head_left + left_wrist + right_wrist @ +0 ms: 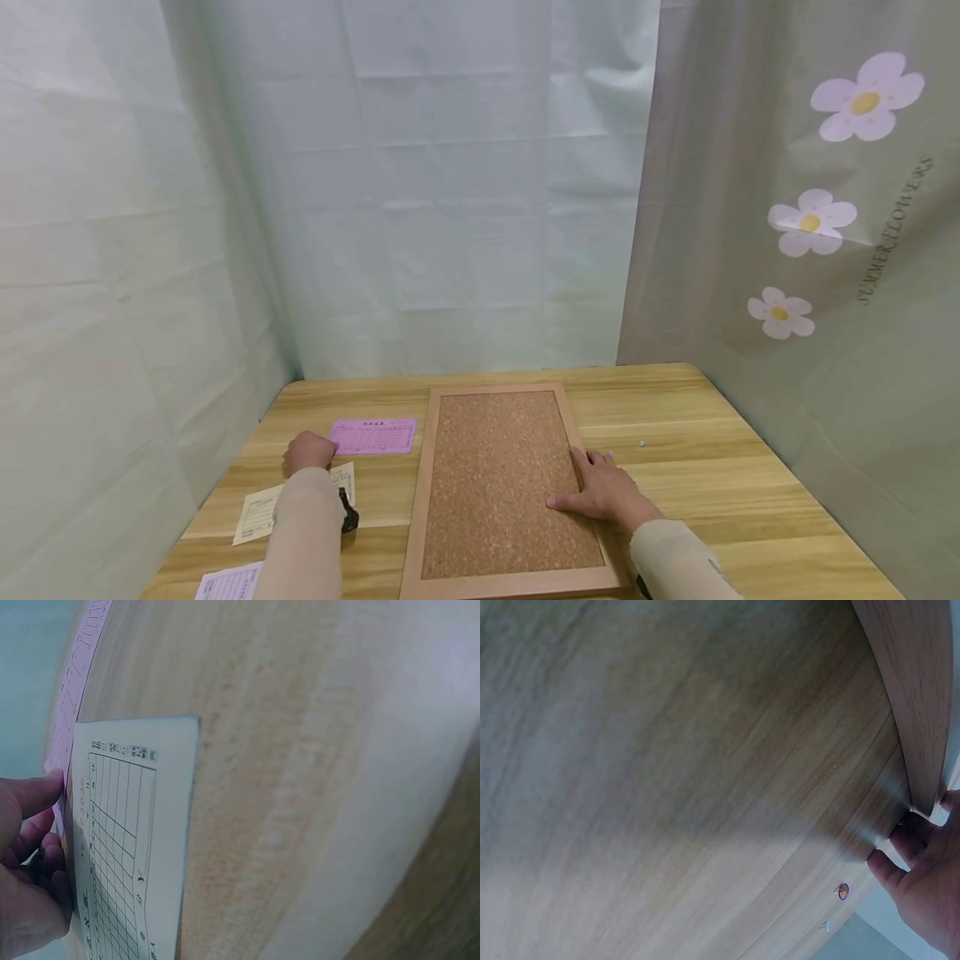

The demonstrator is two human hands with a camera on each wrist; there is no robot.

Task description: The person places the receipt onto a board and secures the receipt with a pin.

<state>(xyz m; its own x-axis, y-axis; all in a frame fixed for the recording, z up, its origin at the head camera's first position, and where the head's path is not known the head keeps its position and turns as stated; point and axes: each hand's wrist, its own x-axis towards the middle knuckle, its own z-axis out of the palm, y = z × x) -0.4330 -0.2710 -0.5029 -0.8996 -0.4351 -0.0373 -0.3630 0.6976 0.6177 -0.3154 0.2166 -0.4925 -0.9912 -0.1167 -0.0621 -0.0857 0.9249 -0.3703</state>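
At the left of the table in the head view, my left hand (309,452) pinches the left end of a pink printed paper slip (375,437). The left wrist view shows the thumb on the slip's edge (71,697) and the other fingers curled beneath. Close by lies a cream printed slip (169,739), partly covered by my forearm in the head view. My right hand (603,492) rests on the right side of a wood-framed corkboard (502,483). Its thumb lies on the cork, and its fingers extend along the frame's outer side (915,697).
Beyond the right fingers, a purple-rimmed push pin (843,891) and a pale blue push pin (826,926) lie on the table. A pale lavender slip (228,583) sits at the near left. Hanging cloth (450,208) encloses the wooden table (720,500).
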